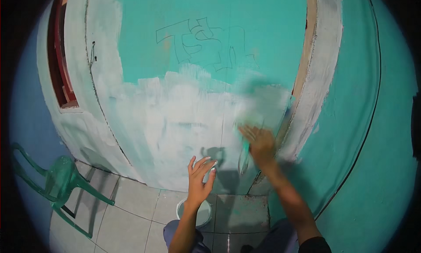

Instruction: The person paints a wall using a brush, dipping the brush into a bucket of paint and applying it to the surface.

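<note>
My right hand (pixel 261 143) is closed around a paintbrush (pixel 244 154), blurred, at the lower right part of the wall; its bristles are hard to make out. White paint, streaky at its upper border, covers the lower wall (pixel 171 121), with turquoise paint above it. Thin dark outlines of letter-like shapes (pixel 197 39) are drawn on the turquoise part. My left hand (pixel 200 180) is raised before the wall with its fingers apart and white paint on the fingertips, holding nothing. Below it, partly hidden by my left forearm, a white paint bucket (pixel 204 213) stands on the floor.
A green plastic chair (pixel 61 180) is at the left on grey floor tiles (pixel 126 217). A red-framed opening (pixel 62 56) is in the wall at upper left. A dark cable (pixel 378 72) runs down the turquoise wall at right. Paint spots mark the tiles near the wall.
</note>
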A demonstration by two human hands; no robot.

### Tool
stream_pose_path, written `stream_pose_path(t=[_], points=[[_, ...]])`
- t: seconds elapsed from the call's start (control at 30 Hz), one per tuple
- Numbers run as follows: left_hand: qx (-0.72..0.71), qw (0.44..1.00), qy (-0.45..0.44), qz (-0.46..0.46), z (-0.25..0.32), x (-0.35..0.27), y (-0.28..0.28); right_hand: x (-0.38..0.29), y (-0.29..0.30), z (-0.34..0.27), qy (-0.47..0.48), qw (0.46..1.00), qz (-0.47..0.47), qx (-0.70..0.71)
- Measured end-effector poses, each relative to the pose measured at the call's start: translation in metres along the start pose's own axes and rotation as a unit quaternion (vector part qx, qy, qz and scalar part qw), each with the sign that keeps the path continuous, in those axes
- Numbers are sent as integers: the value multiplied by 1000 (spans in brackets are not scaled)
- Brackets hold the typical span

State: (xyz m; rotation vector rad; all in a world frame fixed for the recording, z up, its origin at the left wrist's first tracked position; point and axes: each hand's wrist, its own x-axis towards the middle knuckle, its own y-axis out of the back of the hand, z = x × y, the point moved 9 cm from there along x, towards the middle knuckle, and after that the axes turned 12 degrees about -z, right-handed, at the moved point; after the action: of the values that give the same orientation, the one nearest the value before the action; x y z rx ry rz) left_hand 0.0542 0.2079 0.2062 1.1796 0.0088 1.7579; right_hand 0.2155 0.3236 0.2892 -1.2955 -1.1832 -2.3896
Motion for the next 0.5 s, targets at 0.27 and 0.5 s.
stream_pose_path(t=[0.27,0.5], points=[[-29,999,-7,14,3,1,0,-45,-36,-26,47,985,-140,94],[-25,1000,1,2,-7,-4,0,44,33,12,-31,991,103,74]])
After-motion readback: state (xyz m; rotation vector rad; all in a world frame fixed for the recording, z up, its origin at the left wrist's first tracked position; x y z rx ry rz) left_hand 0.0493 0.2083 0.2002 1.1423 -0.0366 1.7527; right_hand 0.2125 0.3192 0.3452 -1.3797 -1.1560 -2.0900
